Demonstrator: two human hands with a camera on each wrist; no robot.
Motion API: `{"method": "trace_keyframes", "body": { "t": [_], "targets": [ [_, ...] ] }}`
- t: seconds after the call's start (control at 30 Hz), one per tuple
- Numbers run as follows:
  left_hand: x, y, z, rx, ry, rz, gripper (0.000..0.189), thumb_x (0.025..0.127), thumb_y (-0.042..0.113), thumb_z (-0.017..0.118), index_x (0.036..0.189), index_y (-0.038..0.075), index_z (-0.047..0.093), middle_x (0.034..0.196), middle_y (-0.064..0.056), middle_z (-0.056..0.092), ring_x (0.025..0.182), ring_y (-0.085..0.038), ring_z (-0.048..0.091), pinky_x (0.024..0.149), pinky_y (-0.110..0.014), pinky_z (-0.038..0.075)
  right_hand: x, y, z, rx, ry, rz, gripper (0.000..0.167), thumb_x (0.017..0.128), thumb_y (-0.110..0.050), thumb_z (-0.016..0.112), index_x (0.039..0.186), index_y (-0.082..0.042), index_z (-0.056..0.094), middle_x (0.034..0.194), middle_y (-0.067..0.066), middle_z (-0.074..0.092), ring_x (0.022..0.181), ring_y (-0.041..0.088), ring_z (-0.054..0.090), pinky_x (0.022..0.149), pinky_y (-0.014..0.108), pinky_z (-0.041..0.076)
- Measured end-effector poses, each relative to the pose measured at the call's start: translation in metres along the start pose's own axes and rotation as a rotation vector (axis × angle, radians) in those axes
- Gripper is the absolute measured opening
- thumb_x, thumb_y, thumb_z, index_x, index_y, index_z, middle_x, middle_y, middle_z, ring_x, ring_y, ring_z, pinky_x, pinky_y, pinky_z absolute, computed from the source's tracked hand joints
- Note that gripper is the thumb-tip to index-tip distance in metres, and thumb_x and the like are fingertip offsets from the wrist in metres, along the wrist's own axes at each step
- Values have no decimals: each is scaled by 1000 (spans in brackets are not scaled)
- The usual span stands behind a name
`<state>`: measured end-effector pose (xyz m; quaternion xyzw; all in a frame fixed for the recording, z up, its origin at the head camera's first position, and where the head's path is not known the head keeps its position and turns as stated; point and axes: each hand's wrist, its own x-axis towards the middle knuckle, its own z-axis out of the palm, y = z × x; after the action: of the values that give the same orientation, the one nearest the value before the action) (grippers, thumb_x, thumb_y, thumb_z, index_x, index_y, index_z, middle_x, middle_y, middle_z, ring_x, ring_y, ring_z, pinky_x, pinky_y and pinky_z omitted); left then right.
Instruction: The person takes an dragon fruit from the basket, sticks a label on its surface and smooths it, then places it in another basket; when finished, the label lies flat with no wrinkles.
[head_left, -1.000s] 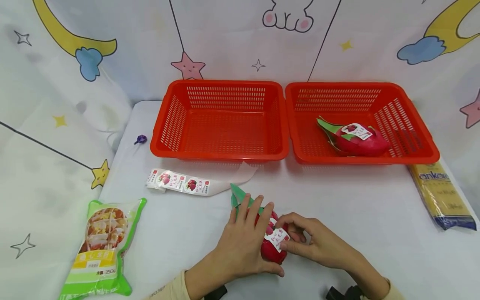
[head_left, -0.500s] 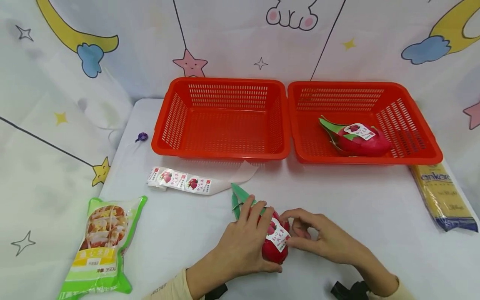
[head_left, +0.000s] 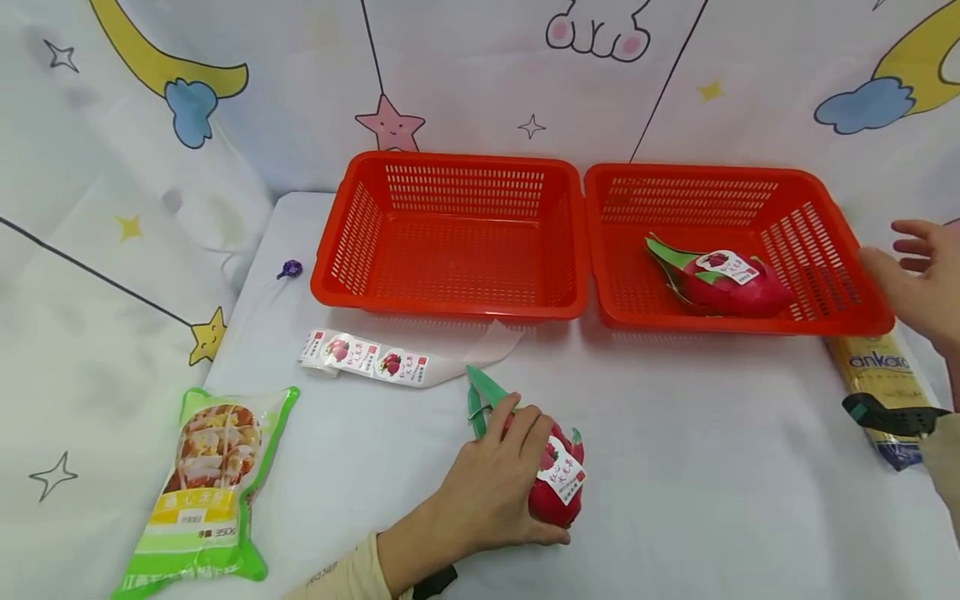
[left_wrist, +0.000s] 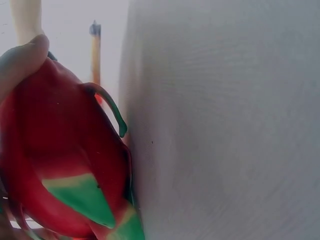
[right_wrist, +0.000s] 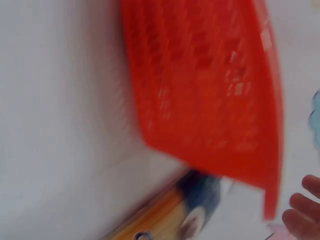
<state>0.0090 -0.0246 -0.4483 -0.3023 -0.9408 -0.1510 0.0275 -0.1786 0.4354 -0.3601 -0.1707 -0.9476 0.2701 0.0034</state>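
Observation:
My left hand point(head_left: 487, 475) grips a red dragon fruit point(head_left: 549, 505) with green leaf tips, on the white table. A white sticker point(head_left: 562, 473) with red and black print lies on its upper side. In the left wrist view the dragon fruit point(left_wrist: 65, 130) fills the left side, my thumb point(left_wrist: 25, 60) against one end. My right hand point(head_left: 918, 279) holds nothing, its fingers loosely bent beside the right edge of the right red basket point(head_left: 750, 327). Inside that basket lies another stickered dragon fruit point(head_left: 738, 293).
A second red basket point(head_left: 450, 310) stands at the left. Before it lies a strip of stickers point(head_left: 367, 357). A purple lollipop point(head_left: 290, 268) and a green food bag point(head_left: 213, 492) are further left. A yellow ankara packet point(head_left: 881, 379) lies under my right forearm.
My right hand has left the sticker on the dragon fruit and moved far right and up to the right basket's edge. My left hand still holds the fruit.

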Motion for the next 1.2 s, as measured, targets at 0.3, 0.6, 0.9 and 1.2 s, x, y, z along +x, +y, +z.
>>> {"method": "trace_keyframes", "body": {
  "t": [0.3,0.6,0.9,1.2],
  "targets": [
    [3,-1,3,-40,-34,56,110,60,78,81,140,13,43,139,-2,50,142,-28,41,80,-31,63,30,49,10,-63,-196,42,86,105,-47,38,160,-1,-10,155,46,13,121,64,37,93,68,41],
    [4,-5,4,-19,-4,88,108,60,80,78,139,14,46,137,0,51,137,-19,40,82,-26,62,28,44,20,-49,-171,39,71,109,-28,32,161,-4,-10,159,44,8,125,64,35,95,75,40],
    [-1,-2,-2,-102,-1,110,105,62,75,81,140,15,46,136,2,52,133,-13,43,84,-23,60,30,43,24,-37,-177,39,71,110,-29,32,160,-4,-11,159,43,8,127,63,33,95,76,39],
    [9,15,-58,-108,218,297,107,62,81,75,139,10,48,134,0,53,133,-15,45,89,-21,58,32,38,24,-42,-173,40,70,110,-27,31,161,-4,-11,159,43,7,128,63,32,96,75,39]
  ]
}}
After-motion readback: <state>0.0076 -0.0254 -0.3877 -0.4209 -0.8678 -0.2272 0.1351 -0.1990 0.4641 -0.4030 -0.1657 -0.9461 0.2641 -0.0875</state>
